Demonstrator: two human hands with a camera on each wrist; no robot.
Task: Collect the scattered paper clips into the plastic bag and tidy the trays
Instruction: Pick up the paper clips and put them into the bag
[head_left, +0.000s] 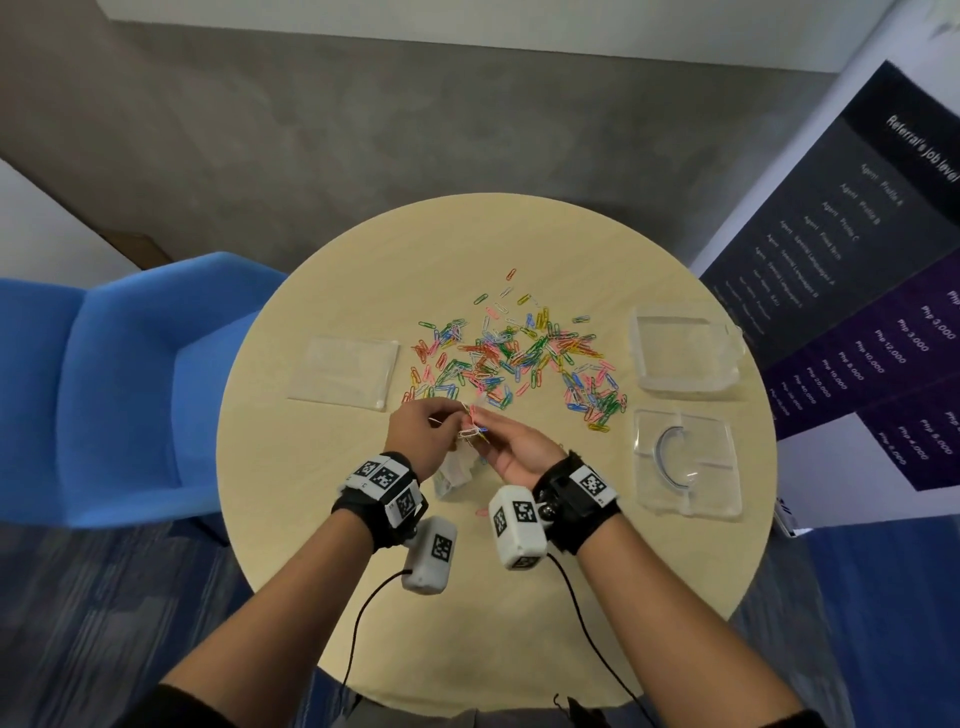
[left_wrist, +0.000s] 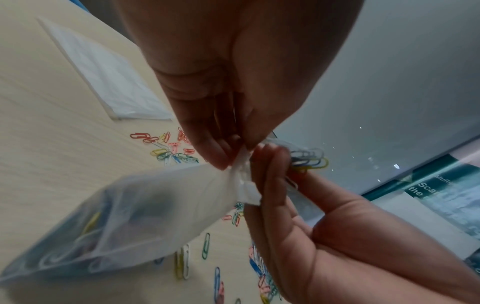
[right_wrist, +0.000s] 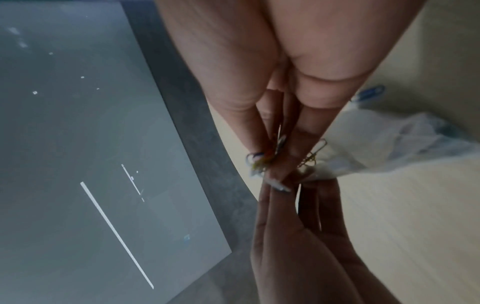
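Coloured paper clips (head_left: 509, 358) lie scattered across the middle of the round table (head_left: 363, 597). My left hand (head_left: 449, 418) pinches the mouth of a small clear plastic bag (left_wrist: 130, 216), which hangs below the fingers with several clips inside. Against that mouth, my right hand (head_left: 488, 423) pinches a small bunch of clips (left_wrist: 309, 160). In the right wrist view the bunch of clips (right_wrist: 262, 162) sticks out between the right fingertips, with the bag (right_wrist: 389, 148) beside them. A clear tray (head_left: 685, 353) and a divided clear tray (head_left: 685, 462) stand at the right.
A second flat clear bag (head_left: 345, 371) lies on the table's left. The divided tray holds a curved dark piece (head_left: 670, 452). A blue chair (head_left: 130, 389) stands left of the table, a dark printed banner (head_left: 857, 270) to the right. Loose clips (left_wrist: 207, 244) lie under my hands.
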